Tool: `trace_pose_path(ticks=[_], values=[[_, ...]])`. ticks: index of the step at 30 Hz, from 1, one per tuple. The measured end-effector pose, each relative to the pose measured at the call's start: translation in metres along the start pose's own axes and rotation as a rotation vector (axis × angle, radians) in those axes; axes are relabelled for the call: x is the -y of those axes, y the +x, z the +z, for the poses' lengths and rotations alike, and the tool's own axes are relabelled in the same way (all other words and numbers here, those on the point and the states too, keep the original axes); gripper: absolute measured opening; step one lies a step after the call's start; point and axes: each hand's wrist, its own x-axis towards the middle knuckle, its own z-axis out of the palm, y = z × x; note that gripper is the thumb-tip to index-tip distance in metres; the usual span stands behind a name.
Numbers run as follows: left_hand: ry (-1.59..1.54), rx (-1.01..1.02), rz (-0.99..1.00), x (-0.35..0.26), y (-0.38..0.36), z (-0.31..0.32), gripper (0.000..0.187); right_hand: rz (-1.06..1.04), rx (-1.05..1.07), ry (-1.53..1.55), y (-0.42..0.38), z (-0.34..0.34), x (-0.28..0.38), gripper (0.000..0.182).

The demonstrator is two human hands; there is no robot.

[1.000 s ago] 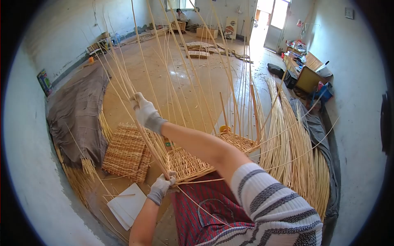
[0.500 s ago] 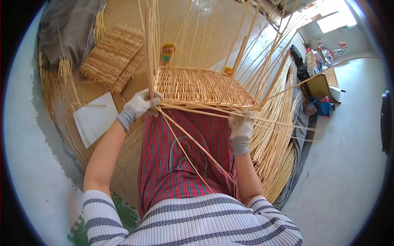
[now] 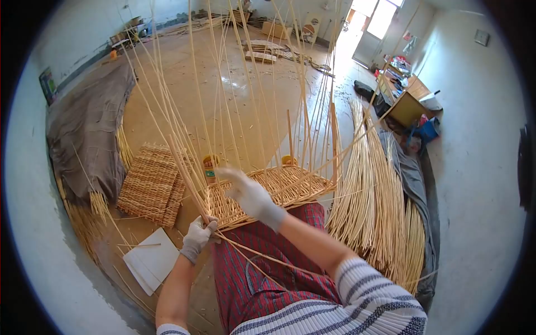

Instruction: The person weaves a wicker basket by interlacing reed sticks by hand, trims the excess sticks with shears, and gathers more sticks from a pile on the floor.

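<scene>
Brown floor (image 3: pixel 167 84) spreads out all around you, with a bright door (image 3: pixel 379 28) at the far right. Over your knees is a red striped cloth (image 3: pixel 251 273). The flat woven base (image 3: pixel 290 181) is just past your lap, and its near edge meets the cloth. Lots of long, thin sticks (image 3: pixel 245 100) stand up from its edges, and some lean out to the sides.

Your left hand (image 3: pixel 196 235), in a pale glove, is closed around the thick stick (image 3: pixel 187 176) at the near left corner of the base. Your right hand (image 3: pixel 250 196), in a glove too, is over the left part of the base. It looks blurry, so you cannot tell if it is open or holding a stick.

To the left, woven mats (image 3: pixel 148 187) lie on the floor, one partly on top of another. A white board (image 3: pixel 149 259) lies nearer to you. A small tub (image 3: pixel 210 167) stands just past the base's far left corner. To the right, a big pile of pale sticks (image 3: pixel 379 206) lies beside a gray sheet (image 3: pixel 410 184).
</scene>
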Motion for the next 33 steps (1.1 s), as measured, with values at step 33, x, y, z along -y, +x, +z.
trace_pose_path(ticks=[33], values=[[0.252, -0.539, 0.13, 0.036, 0.02, 0.034, 0.032, 0.268, 0.458, -0.641, -0.034, 0.069, -0.057, 0.035]])
